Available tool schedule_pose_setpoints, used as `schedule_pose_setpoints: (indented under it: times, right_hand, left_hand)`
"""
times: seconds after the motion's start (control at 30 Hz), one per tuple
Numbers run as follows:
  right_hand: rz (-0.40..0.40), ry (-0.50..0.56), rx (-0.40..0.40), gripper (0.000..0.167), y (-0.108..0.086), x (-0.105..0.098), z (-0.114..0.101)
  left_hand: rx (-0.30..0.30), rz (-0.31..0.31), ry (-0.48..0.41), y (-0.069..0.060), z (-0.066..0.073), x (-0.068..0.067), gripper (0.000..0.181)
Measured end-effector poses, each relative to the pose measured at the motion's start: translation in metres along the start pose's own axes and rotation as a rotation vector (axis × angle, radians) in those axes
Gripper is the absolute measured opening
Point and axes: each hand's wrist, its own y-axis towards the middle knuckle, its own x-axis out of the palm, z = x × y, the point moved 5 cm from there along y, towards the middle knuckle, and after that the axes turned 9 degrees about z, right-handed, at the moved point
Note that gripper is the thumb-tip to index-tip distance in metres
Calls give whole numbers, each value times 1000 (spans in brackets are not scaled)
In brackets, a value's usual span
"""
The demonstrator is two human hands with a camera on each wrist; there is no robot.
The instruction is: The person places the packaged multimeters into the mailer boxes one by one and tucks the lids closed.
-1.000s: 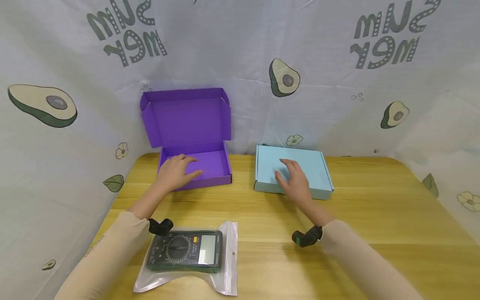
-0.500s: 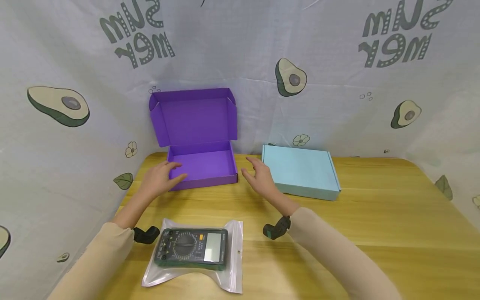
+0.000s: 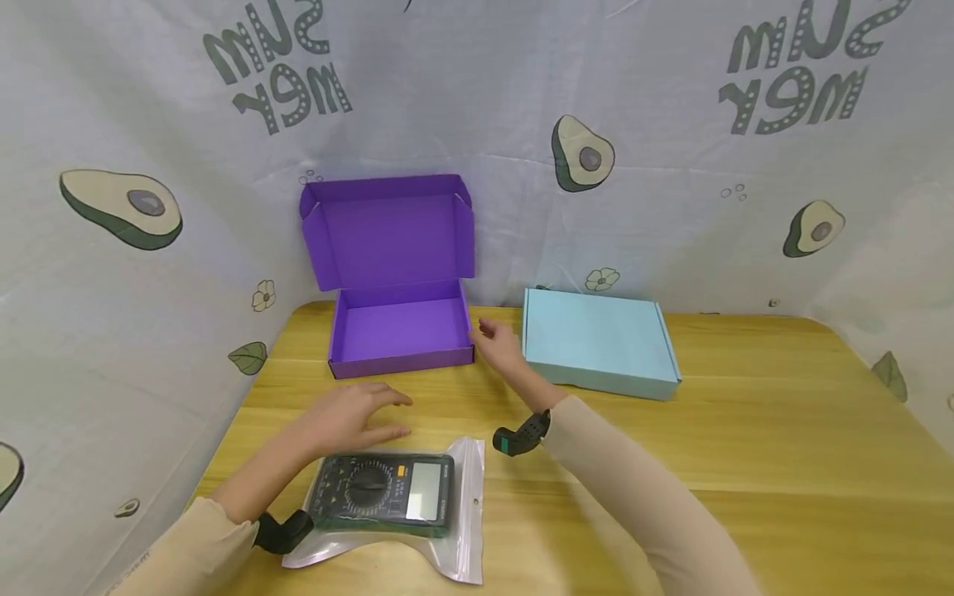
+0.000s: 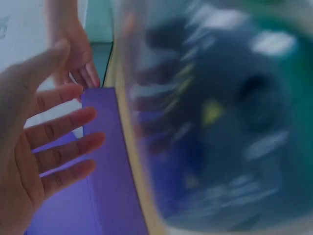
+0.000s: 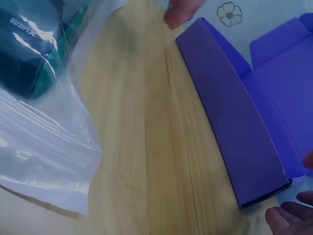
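Note:
An open purple cardboard box (image 3: 402, 362) stands at the back of the table with its lid raised and nothing visible inside. My right hand (image 3: 501, 348) is by its right front corner, fingers loosely bent; whether they touch the wall I cannot tell. In front of the box, my left hand (image 3: 339, 422) hovers over the table, thumb and fingers apart and holding nothing. Just below that hand lies a dark multimeter (image 3: 380, 492) in a clear plastic bag (image 3: 465, 513). The left wrist view shows the left fingers (image 4: 63, 152) spread, with the multimeter blurred close by.
To the right of the purple box lies a closed light blue box (image 3: 599, 339). A patterned white cloth (image 3: 477, 99) hangs behind and beside the wooden table (image 3: 745, 430).
My left hand has come back from the purple box toward the bagged multimeter. My right hand has moved left, from over the blue box to the purple box's right side. The boxes stay put.

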Motion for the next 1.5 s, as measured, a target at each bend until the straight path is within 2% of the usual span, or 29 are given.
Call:
schedule_pose_setpoints:
  times: [0.1, 0.2, 0.23, 0.27, 0.4, 0.53, 0.63, 0.77, 0.9, 1.0, 1.23, 1.37, 1.5]
  right_hand:
    - [-14, -2, 29, 52, 6, 9, 13]
    - [-10, -40, 90, 47, 12, 14, 24]
    - [-15, -60, 137, 46, 5, 11, 15]
    - [-16, -65, 148, 45, 4, 10, 14]
    - [-6, -40, 188, 43, -5, 3, 5]
    - [-30, -1, 205, 43, -8, 7, 6]
    - [-39, 23, 223, 44, -9, 10, 8]
    - [-36, 48, 275, 44, -11, 11, 8]
    - [-52, 163, 363, 44, -12, 12, 8]
    - [-53, 239, 414, 44, -12, 12, 9]
    - [-74, 217, 420, 46, -10, 15, 7]
    - [-104, 212, 435, 48, -9, 16, 6]
    - [-121, 255, 460, 49, -7, 17, 6]
  left_hand:
    - [37, -99, -67, -11, 15, 11, 53]
    - [20, -179, -121, -19, 27, 21, 69]
    - [12, -203, -130, -22, 31, 24, 76]
    - [8, -223, -132, -23, 35, 27, 82]
    - [39, -279, -56, -30, 49, 34, 105]
    - [31, -320, 39, -39, 53, 35, 112]
    - [12, -317, 63, -44, 53, 34, 110]
    - [7, -296, 49, -48, 51, 31, 106]
    - [-4, -298, 16, -48, 46, 28, 103]
    - [11, -277, 10, -46, 45, 28, 100]
    - [69, -199, 37, -44, 40, 25, 94]
    - [60, -172, 46, -40, 34, 16, 93]
    - [27, -148, 36, -29, 26, 0, 93]
